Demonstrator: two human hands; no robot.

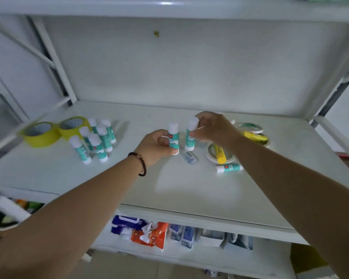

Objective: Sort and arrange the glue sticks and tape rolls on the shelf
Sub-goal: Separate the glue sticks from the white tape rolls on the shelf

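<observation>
- Left hand [156,144] is gripping a teal-and-white glue stick [173,140] upright, white cap up, base at the white shelf [169,188] centre.
- Right hand [214,127] is pinching a second teal glue stick [190,135] by its cap, just at 3 o'clock of the first.
- Standing glue sticks [96,139] are clustering at 9 o'clock, beside two yellow tape rolls [52,130].
- One teal stick is lying flat [229,168] at 4 o'clock, near a yellow glue stick [220,154] resting on a white tape roll [211,156].

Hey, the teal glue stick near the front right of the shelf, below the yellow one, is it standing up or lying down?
Lying down. The teal glue stick rests on its side on the shelf, white cap pointing left.
</observation>
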